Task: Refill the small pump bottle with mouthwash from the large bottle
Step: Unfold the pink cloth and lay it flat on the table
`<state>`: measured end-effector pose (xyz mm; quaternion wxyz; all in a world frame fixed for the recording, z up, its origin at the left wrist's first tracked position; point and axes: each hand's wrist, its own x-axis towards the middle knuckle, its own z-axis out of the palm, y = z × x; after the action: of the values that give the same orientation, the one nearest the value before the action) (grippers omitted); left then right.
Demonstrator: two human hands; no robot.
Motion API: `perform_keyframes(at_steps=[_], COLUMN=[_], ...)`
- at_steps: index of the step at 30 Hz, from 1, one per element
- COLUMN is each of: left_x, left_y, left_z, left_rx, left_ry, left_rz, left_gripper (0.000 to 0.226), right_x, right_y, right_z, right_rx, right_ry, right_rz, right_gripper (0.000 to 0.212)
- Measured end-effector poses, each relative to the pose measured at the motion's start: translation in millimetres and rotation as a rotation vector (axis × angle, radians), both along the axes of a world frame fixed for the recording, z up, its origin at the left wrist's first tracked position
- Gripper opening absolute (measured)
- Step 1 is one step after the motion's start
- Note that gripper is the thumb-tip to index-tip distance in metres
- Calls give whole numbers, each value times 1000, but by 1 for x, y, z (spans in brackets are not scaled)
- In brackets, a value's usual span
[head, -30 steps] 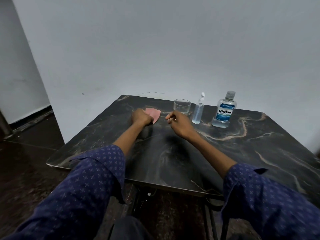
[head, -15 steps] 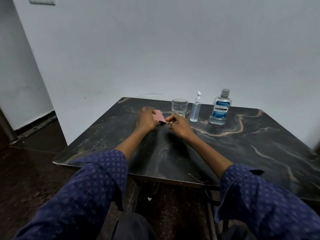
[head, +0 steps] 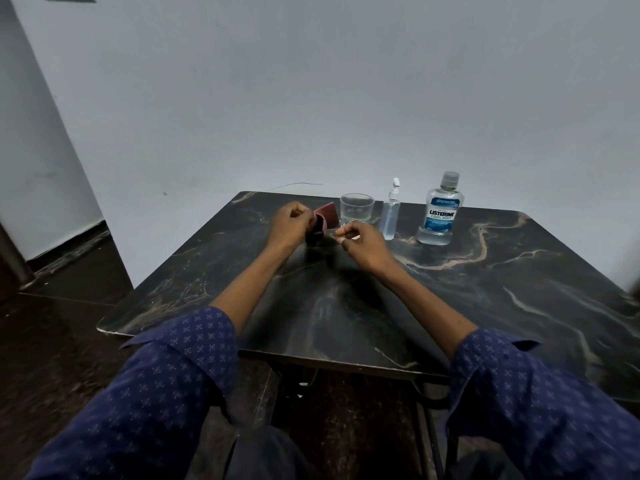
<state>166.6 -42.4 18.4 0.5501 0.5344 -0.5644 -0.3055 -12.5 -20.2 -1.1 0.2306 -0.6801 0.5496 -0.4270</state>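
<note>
The large clear mouthwash bottle (head: 439, 216), with a blue label and grey cap on, stands at the far right of the table. Left of it stands the small pump bottle (head: 390, 218), upright with its pump on and clear liquid inside. My left hand (head: 289, 223) holds a pink folded piece (head: 327, 213) lifted off the table, left of the glass. My right hand (head: 363, 242) hovers in front of the glass with its fingertips pinched together, apart from the pink piece. Whether anything is between those fingertips is too small to tell.
An empty clear glass (head: 356, 209) stands just left of the pump bottle. All of this sits along the far edge of a dark marbled table (head: 485, 299) against a pale wall. A thin wire (head: 298, 184) lies behind the table's far left corner.
My left hand has lifted and tilted the pink piece up from the table. My right hand touched it half a second ago and has since drawn back to the right.
</note>
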Motion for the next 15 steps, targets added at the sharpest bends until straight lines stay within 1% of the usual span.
perform_keyframes(at_steps=[2,3,6,8,11,14,15], left_x=[-1,-2,-9,-14,-24,-35,-38], left_y=[11,17,37,46,55,63,65], left_z=[13,19,29,31,33,37,39], left_rx=[71,110,194,245,315,384,401], left_ry=[150,202,312,376,452,483,484], left_rz=[-111,-178,-343,-419,-437,-409,-405], left_gripper=[25,23,5,4,23,28,27], right_x=[-3,-5,-11,-19,-34,-46,-49], right_y=[10,16,35,46,61,70,73], right_z=[4,6,9,10,14,20,21], right_rx=[-48,-70,-154,-235,-280,-231,-227], right_ry=[-27,-49,-97,-81,-55,-71,-58], right_rz=[-29,-36,-57,-82,-76,-14,6], right_gripper=[16,15,12,14,19,13,18])
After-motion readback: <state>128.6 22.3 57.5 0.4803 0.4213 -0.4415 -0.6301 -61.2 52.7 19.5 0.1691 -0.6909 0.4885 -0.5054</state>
